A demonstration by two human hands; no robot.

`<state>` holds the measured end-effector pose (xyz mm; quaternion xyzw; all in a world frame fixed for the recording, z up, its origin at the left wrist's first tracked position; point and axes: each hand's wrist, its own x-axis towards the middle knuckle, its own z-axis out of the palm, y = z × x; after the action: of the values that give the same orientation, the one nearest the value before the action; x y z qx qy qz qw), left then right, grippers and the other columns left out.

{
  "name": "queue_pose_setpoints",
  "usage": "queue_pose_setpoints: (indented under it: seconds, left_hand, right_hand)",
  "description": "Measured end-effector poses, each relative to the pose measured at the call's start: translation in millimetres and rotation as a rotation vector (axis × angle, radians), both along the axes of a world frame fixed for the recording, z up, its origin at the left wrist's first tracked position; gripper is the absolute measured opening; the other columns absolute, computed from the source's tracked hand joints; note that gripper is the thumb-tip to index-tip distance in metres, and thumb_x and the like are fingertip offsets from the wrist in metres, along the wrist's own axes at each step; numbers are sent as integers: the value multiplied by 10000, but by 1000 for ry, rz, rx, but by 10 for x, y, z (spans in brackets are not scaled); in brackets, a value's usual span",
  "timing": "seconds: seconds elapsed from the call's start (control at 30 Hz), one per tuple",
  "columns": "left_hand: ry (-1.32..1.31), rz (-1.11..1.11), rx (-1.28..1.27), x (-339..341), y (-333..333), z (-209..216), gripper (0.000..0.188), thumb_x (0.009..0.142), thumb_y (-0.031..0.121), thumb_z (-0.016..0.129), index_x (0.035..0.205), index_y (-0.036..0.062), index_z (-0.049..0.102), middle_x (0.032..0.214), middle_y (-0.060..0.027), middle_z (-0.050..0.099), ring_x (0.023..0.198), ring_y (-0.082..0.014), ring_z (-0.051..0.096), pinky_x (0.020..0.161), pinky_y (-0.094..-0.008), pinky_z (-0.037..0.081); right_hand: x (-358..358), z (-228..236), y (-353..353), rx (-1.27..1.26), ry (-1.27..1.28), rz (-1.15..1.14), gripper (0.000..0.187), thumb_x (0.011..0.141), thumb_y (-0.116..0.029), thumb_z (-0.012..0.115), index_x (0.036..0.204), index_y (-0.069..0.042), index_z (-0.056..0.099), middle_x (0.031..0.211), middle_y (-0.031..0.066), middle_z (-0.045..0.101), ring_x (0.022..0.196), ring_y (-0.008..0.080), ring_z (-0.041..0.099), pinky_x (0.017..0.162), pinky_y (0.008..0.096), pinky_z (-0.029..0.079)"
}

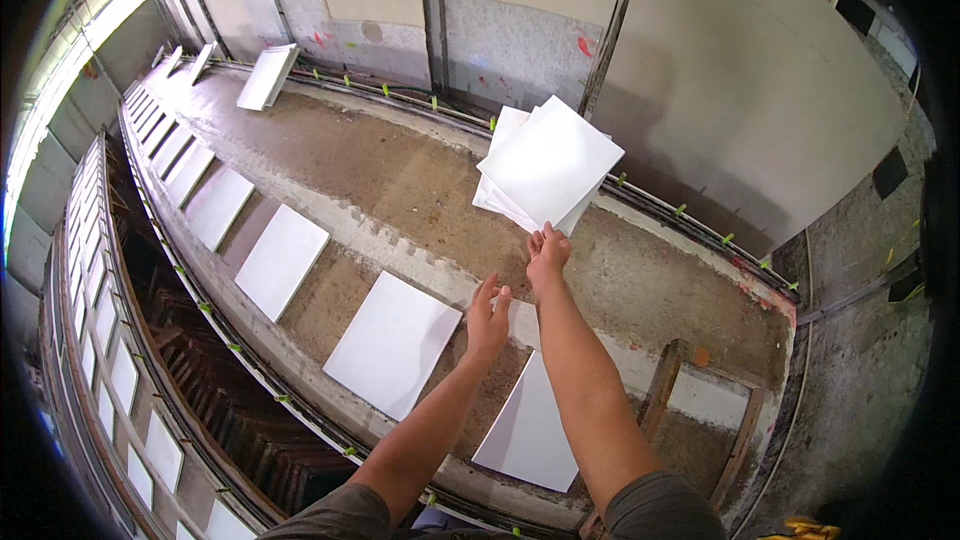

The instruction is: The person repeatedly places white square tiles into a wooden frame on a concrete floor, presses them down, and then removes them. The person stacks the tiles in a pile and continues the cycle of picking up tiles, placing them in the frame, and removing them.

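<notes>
My right hand reaches to the near corner of the top white square tile, its fingers bent around that corner. This tile lies on a loose, fanned stack of similar white tiles against the long wall. My left hand hangs in the air just left of it, fingers apart and holding nothing. Below my left hand, a single white tile lies flat. Another white tile lies between my forearms, partly covered by the right one.
A row of white tiles runs along the bed toward the far left. A tile stack leans by the wall. Left of the bed, a dark gap separates it from a rack of tiles. Wooden bars lie at right.
</notes>
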<state>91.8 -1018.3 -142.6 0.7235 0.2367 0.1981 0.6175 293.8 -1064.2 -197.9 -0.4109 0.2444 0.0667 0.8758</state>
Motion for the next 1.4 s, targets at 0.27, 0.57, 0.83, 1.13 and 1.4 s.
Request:
queue_pose_setpoints:
  seconds: [0.27,0.57,0.83,1.13,1.4]
  left_hand:
    - [50,-8,21,-60,107,-19,473,1053,325,574,1422,29,561,1364,-169,605,1168,-238,617,999,-380,483]
    - [40,52,-11,-225,150,488,418,1031,302,610,1344,26,609,1209,-123,686,1106,-224,631,954,-355,484]
    - [-283,133,604,-333,-228,1373,485,892,191,768,1330,66,603,1273,-172,603,1211,-326,540,1043,-461,414]
    - [254,-508,766,-643,-1508,2430,565,871,426,759,1285,60,640,1109,-178,726,1071,-386,685,893,-504,528]
    - [26,-251,370,-899,-2386,1631,455,959,318,699,1233,-39,631,1052,-244,727,998,-356,716,882,-450,542]
  right_hand:
    - [8,323,36,-154,17,-54,322,977,-244,687,1222,-69,573,993,39,607,887,179,604,761,346,549]
    - [-352,872,-789,-132,-88,-122,289,1095,-341,486,1215,-84,539,1139,69,635,1003,236,647,864,400,543]
    - [-572,1468,-1855,-318,-431,-265,251,1039,-288,613,1108,-51,569,984,38,608,905,151,572,792,340,492]
    - [-1261,2409,-3038,-805,-902,182,261,981,-321,708,991,-76,621,824,-37,563,755,85,497,679,269,417]
    - [-2351,2158,-4212,-1638,-709,-174,831,896,-356,776,1532,-103,306,1585,252,297,1469,466,280,1160,598,287]
